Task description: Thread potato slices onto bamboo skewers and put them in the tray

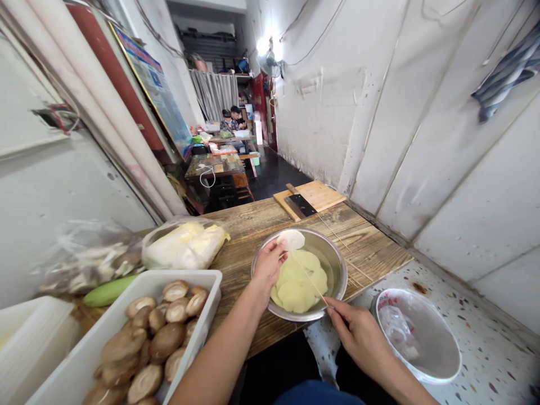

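Over the metal bowl [342,270], my left hand [270,263] pinches a pale round potato slice [292,240] near the bowl's far rim. Thumb and fingers of my right hand [352,323] are closed on the end of a thin wooden skewer [314,284] at the bowl's near right side. The skewer slants up and left toward the held slice; whether its tip touches the slice I cannot tell. Many thin yellowish potato slices [299,287] lie overlapping in the bowl, seemingly in water.
A cleaver [301,205] rests on a cutting board [324,196] behind the bowl. Loose skewers [358,271] lie to its right. At left stand a white tub [213,281] of mushrooms [166,337] and bagged vegetables [185,244]. A bin [439,349] is on the floor. Two people sit far back.
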Action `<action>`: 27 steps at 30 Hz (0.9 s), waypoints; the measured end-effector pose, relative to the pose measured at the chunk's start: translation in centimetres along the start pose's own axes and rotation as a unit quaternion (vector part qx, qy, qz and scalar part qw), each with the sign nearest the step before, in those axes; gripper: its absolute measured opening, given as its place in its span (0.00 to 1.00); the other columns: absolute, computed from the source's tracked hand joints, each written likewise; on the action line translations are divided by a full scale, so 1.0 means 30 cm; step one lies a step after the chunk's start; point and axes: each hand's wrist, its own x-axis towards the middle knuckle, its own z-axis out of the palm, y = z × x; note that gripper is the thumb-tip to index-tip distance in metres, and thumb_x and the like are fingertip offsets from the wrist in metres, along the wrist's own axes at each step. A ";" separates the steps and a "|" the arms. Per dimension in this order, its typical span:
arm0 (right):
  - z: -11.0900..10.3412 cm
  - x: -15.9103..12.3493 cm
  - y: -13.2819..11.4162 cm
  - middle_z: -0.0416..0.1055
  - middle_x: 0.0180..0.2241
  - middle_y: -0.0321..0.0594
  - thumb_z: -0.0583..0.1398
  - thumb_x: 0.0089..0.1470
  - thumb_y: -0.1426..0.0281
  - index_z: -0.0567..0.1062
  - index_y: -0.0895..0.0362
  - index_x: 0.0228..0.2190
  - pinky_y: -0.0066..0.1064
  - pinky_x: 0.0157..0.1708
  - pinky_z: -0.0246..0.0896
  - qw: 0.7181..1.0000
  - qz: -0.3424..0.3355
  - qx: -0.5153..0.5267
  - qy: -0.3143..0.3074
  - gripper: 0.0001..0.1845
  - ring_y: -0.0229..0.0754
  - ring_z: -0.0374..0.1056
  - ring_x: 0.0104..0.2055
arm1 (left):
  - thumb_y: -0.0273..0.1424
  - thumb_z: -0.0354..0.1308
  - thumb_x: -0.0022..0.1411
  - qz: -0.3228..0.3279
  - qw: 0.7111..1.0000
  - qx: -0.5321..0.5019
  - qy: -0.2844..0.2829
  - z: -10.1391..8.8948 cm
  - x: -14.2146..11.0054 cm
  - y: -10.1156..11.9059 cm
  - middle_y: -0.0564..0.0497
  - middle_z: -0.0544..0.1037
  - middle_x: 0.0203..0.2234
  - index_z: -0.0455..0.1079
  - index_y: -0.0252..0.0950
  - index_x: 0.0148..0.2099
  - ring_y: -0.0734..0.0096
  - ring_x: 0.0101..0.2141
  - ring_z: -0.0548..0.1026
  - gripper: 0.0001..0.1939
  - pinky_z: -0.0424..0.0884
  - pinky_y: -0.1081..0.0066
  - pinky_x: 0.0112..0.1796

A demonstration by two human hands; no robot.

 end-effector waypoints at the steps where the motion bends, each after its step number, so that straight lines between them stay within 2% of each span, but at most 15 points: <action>1: 0.000 0.001 0.001 0.79 0.37 0.47 0.49 0.61 0.65 0.76 0.62 0.44 0.32 0.41 0.69 1.000 0.000 0.000 0.001 0.21 0.46 0.76 0.38 | 0.33 0.72 0.34 0.013 1.000 0.005 0.000 0.002 -0.002 0.001 0.53 0.75 0.24 0.72 0.32 0.30 0.82 0.23 0.68 0.19 0.63 0.79 0.26; 5: 0.001 0.006 0.002 0.79 0.33 0.46 0.48 0.61 0.65 0.76 0.62 0.45 0.32 0.39 0.69 1.000 0.003 0.001 0.008 0.21 0.46 0.76 0.36 | 0.35 0.72 0.32 0.035 0.999 0.023 -0.001 0.009 -0.010 0.008 0.54 0.73 0.22 0.73 0.32 0.29 0.83 0.22 0.66 0.19 0.62 0.79 0.25; 12: 0.001 0.012 -0.002 0.79 0.34 0.47 0.49 0.60 0.66 0.76 0.62 0.46 0.33 0.40 0.69 1.000 0.008 0.003 0.002 0.21 0.47 0.76 0.37 | 0.36 0.72 0.33 0.025 0.999 0.033 -0.003 0.006 -0.008 0.003 0.52 0.74 0.23 0.72 0.32 0.29 0.81 0.24 0.68 0.19 0.65 0.76 0.29; 18: 0.000 0.007 -0.003 0.79 0.35 0.47 0.49 0.60 0.66 0.76 0.61 0.45 0.32 0.40 0.68 1.000 0.012 0.008 0.002 0.21 0.46 0.75 0.37 | 0.36 0.72 0.32 0.045 0.998 0.033 0.008 0.008 -0.009 0.001 0.53 0.74 0.24 0.72 0.32 0.29 0.80 0.24 0.69 0.20 0.65 0.76 0.30; 27: 0.003 0.007 0.002 0.79 0.32 0.46 0.49 0.61 0.65 0.76 0.61 0.45 0.33 0.39 0.69 1.000 0.016 0.022 -0.003 0.21 0.46 0.75 0.34 | 0.37 0.69 0.38 0.070 0.995 0.065 0.000 0.003 -0.006 -0.007 0.53 0.73 0.22 0.71 0.32 0.29 0.80 0.23 0.68 0.18 0.62 0.77 0.27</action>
